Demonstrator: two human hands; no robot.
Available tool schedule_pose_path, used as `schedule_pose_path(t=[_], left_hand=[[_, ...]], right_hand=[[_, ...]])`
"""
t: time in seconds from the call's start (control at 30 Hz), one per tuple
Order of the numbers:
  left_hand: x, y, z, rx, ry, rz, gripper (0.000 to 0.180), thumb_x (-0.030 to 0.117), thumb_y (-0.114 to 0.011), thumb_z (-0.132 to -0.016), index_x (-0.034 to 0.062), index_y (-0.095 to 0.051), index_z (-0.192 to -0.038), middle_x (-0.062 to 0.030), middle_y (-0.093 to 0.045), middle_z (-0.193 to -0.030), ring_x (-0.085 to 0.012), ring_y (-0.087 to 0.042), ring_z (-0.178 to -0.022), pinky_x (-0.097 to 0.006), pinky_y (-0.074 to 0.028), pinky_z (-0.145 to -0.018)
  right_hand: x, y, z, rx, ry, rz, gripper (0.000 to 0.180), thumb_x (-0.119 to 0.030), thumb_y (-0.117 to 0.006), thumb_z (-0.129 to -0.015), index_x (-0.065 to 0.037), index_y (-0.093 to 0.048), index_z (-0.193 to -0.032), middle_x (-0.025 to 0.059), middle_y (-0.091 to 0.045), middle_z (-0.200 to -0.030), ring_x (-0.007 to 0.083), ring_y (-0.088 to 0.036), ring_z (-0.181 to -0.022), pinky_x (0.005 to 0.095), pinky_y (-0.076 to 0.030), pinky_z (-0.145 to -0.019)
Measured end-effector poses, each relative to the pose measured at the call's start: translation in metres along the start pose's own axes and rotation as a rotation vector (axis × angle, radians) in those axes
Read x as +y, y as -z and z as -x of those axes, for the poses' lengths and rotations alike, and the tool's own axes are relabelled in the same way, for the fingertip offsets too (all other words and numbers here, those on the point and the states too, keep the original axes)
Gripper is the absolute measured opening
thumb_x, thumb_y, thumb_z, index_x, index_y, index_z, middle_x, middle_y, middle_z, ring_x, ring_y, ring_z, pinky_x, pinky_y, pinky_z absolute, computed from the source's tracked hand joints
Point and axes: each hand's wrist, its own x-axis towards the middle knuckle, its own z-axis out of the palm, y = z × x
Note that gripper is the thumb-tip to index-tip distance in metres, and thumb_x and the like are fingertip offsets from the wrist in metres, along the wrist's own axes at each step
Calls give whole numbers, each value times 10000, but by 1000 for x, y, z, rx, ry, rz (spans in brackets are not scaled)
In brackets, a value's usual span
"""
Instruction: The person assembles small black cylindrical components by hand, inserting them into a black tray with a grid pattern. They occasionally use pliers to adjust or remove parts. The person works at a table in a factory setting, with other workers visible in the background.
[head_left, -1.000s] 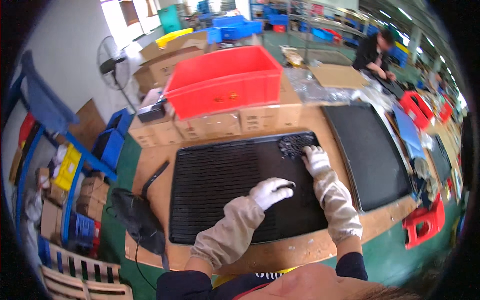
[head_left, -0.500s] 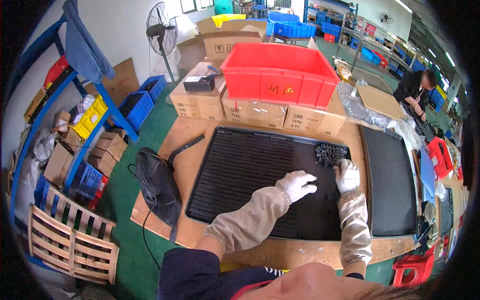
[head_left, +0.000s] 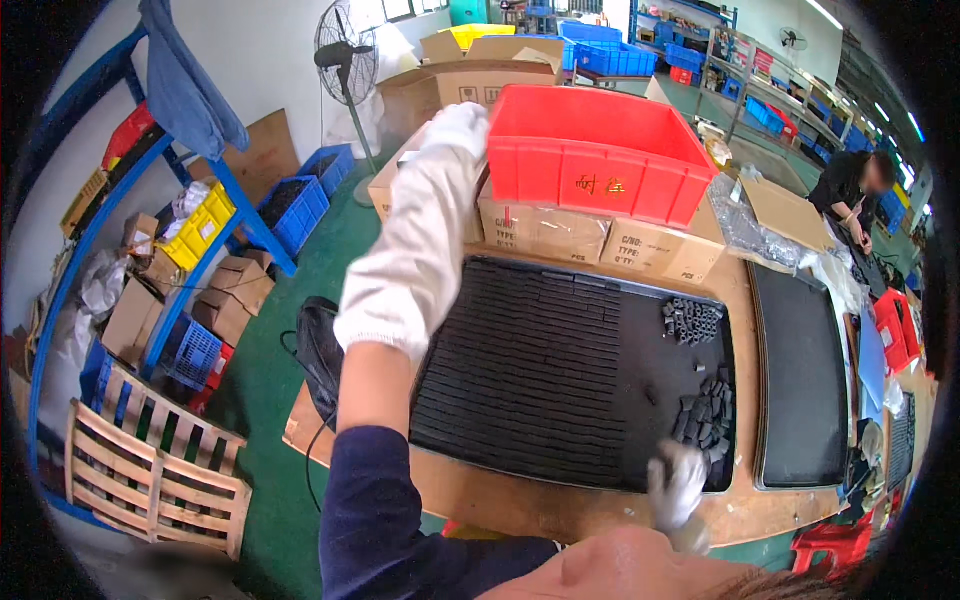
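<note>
My left hand [head_left: 461, 128], in a white glove, reaches far forward over the cartons beside the left wall of a red plastic bin [head_left: 600, 190]. Its fingers are largely hidden, so what it grips, if anything, does not show. Below lies a shallow black tray [head_left: 645, 350] with neat rows of dark strip-like blocks [head_left: 530, 365] on its left. Small hollow black pieces [head_left: 693, 321] stand clustered at its upper right. Under them spreads a loose pile of black pieces [head_left: 704, 415]. My right hand [head_left: 678, 485], gloved and blurred, is at the tray's near right edge.
Cardboard cartons [head_left: 655, 247] carry the red bin. A second black tray [head_left: 802, 380] lies to the right, a black bag [head_left: 320, 355] to the left. A standing fan [head_left: 345, 60], blue racking [head_left: 225, 190] and a wooden pallet [head_left: 150, 480] are farther left. Another person [head_left: 850, 190] works at far right.
My left hand has gone from over the tray forward to the cartons. My right hand has come back toward me from the clustered pieces, uncovering the loose pile. The view has shifted slightly.
</note>
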Motion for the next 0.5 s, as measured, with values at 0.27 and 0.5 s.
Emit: schedule_pose_path(t=[0.27,0.5], left_hand=[[-100,-56,-73,-509,73,-530,263,278,-614,-863,147,-728,-1060,-157,-707,-1110,-335,-652,-1103,-449,-522,-936],[-139,-106,-104,-583,80,-546,316,284,-596,-882,145,-710,-1143,-156,-698,-1158,-324,-644,-1142,-435,-523,-953]], right_hand=[[-68,-50,47,256,-175,193,252,-153,-637,-829,-38,-676,-1049,121,-658,-938,313,-596,-820,440,-494,-739],[-65,-72,28,276,-261,161,301,-219,-618,-870,-25,-664,-1095,138,-657,-977,316,-607,-847,440,-505,-761]])
